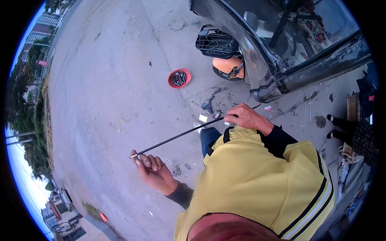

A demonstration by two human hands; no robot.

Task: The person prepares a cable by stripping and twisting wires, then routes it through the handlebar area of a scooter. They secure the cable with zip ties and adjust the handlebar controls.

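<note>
A long black cable [177,138] with a metal end fitting [133,155] stretches nearly straight between my hands. My left hand [157,173], on the left, pinches it at the fitting between thumb and fingertips. At the other side, in front of my yellow vest, my right hand [248,119] is closed around the cable, and a short piece of it sticks out beyond. On the ground close to the right hand lie a power drill [207,105] and a white piece of paper or card [203,118].
A red bowl-like container [179,78] of metal parts stands on the pavement ahead. Beyond the drill is a vehicle with a clear plastic cover [277,76], a black basket [217,42] and an orange fender [229,66]. Another person's legs [341,128] show at the right.
</note>
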